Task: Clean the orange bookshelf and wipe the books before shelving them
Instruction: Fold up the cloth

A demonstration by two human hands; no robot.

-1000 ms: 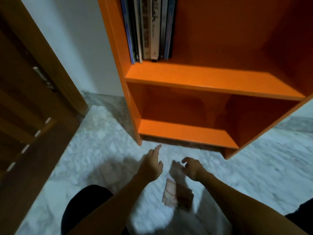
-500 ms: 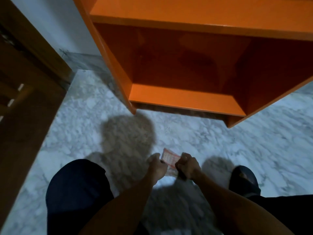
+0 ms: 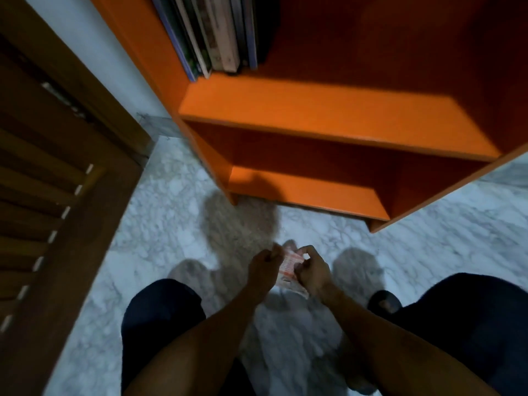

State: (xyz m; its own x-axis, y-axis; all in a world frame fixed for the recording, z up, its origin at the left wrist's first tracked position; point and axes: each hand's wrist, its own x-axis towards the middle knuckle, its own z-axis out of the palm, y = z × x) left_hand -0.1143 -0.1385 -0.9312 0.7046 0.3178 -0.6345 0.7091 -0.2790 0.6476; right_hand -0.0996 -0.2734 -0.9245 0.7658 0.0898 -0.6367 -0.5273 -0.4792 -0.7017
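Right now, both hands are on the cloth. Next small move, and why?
Probably lift the cloth to the bottom shelf and start wiping. Left hand and right hand both grip it above the floor, that shelf is nearest and bare, and the books stand one shelf higher.

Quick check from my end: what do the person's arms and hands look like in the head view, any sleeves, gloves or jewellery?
Both forearms are bare up to the frame edge, with no sleeves showing. The left hand and right hand wear no gloves. No watch, ring or band can be made out, though the picture is dim and blurred.
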